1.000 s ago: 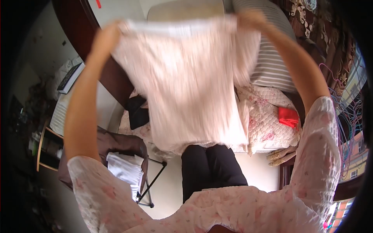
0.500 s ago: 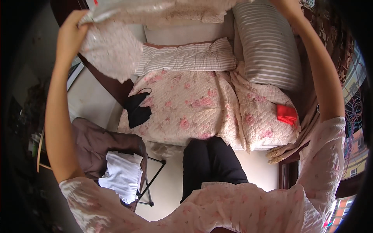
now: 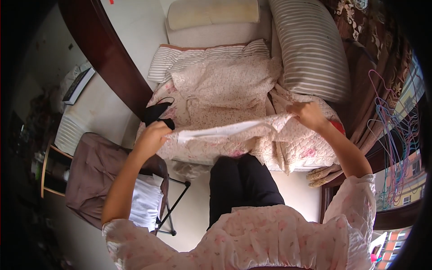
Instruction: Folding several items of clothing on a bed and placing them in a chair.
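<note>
My left hand (image 3: 150, 137) pinches one end of the pale pink garment (image 3: 234, 130) and my right hand (image 3: 308, 114) pinches the other, so the cloth runs taut between the two, from 9 o'clock to 3 o'clock across the middle of the view. Both grips are pressed together on the fabric, fingers curled over its edge. The garment hangs just above the bed (image 3: 216, 36), over the rumpled floral quilt (image 3: 225, 85), and its far part lies spread on that quilt toward 12 o'clock.

The garment's pattern is close to the quilt's, so where one ends and the other begins is hard to make out. A small black item (image 3: 157, 112) lies at 10 o'clock of my left hand, partly hidden by it. A red thing (image 3: 338, 126) shows just past my right wrist, mostly covered.

A striped pillow (image 3: 308, 49) stands at 1 o'clock, a cream bolster (image 3: 211, 13) at 12. The dark wooden bed frame (image 3: 112, 67) bounds the left side. A brown folding chair (image 3: 96, 173) with white cloth (image 3: 146, 202) sits at 8 o'clock; wire hangers (image 3: 396, 148) hang at 3 o'clock. Bare floor lies between chair and bed
</note>
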{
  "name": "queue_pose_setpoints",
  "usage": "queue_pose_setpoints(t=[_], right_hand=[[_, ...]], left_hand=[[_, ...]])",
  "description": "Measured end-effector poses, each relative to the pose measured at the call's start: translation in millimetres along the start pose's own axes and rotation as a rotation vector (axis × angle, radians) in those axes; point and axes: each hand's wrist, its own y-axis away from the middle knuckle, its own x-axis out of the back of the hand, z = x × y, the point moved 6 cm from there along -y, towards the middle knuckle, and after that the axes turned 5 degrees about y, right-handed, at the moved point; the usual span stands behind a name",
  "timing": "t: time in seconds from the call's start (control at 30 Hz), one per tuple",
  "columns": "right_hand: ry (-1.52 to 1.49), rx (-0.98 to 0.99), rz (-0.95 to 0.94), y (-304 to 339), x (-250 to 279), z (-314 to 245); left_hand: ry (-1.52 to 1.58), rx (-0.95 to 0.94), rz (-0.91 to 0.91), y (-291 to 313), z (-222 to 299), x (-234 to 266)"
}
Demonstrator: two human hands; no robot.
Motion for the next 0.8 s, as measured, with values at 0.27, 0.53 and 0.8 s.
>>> queue_pose_setpoints(t=[0.27,0.53,0.8], right_hand=[[-0.426,0.069,-0.441,79.8,8.7,-65.5],[-0.796,0.529,-1.395,106.3,12.0,-115.7],[0.279,-0.526,-0.098,-191.2,120.1,111.9]], left_hand=[[0.224,0.192,-0.395,93.2,37.3,-57.3],[0.361,0.256,-1.043,107.5,48.5,-70.6],[-0.678,0.147,0.397,-133.8,-67.5,169.8]])
